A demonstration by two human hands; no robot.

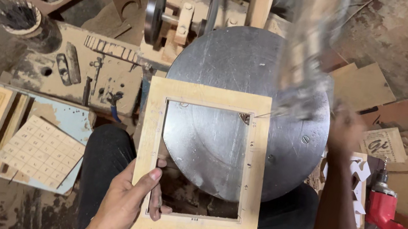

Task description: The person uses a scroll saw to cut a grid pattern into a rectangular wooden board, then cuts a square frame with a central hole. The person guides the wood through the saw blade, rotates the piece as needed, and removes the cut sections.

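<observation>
One square wooden frame (201, 164) overhanging one round metal table (248, 117), left hand (130, 202) gripping its lower-left corner, right hand (343, 131) blurred, grip indeterminable.

Dim, warm light — motion-blurred right side

The right hand (346, 128) was smeared by motion blur, so its fingers and whatever they gripped could not be told. A blurred, glassy streak (309, 55) rose from it and ran out past the top edge. The left hand (128, 202) was cut off at the wrist by the bottom edge, and its fingertips hid part of the wooden frame (212, 99). The frame covered the near part of the round metal disc (235, 64). The red power tool (385, 211) was partly hidden behind boards.
</observation>
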